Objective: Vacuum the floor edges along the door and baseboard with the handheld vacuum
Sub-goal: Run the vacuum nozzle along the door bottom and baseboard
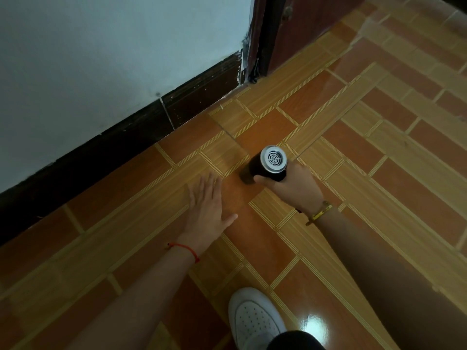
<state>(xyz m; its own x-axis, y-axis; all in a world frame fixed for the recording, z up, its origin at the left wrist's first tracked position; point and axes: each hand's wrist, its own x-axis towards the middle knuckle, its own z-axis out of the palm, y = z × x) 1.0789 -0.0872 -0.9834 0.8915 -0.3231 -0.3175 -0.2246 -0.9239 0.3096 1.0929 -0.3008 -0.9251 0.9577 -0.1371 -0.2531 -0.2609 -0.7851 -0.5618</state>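
Down at floor level, right hand (293, 184) is wrapped around the handheld vacuum (267, 164), nozzle end pointing down at the tiled floor (379, 160), grilled rear cap facing the camera. Left hand (206, 200) is empty, fingers spread flat, palm down over the tile just beside the nozzle; can't tell if it's actually pressing the floor.

Nozzle sits out on open tile, well apart from the dark baseboard (126, 140) and not yet at the door (303, 29) or its frame in the far corner. No visible debris line or clean track either way, so progress can't be read off the floor. My read: edge pass is early or between strokes. Baseboard seam and door threshold both look like remaining work. White shoe (255, 319) at bottom edge.
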